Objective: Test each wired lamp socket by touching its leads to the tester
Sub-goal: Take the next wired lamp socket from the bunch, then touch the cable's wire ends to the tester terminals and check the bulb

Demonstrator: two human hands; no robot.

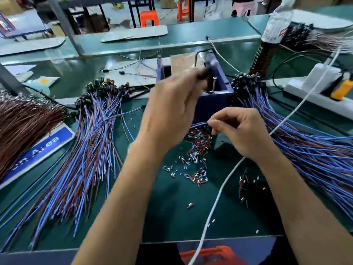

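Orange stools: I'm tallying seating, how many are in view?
2, both beyond the workbench at the top: one stool left of centre, another stool to its right, partly cut off. More may be hidden.

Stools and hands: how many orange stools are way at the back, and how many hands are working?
Orange stools: 2, one left of the other.
Hands: 2, the left hand gripping a blurred dark socket and the right hand pinching blue and brown wire leads.
Total: 4.
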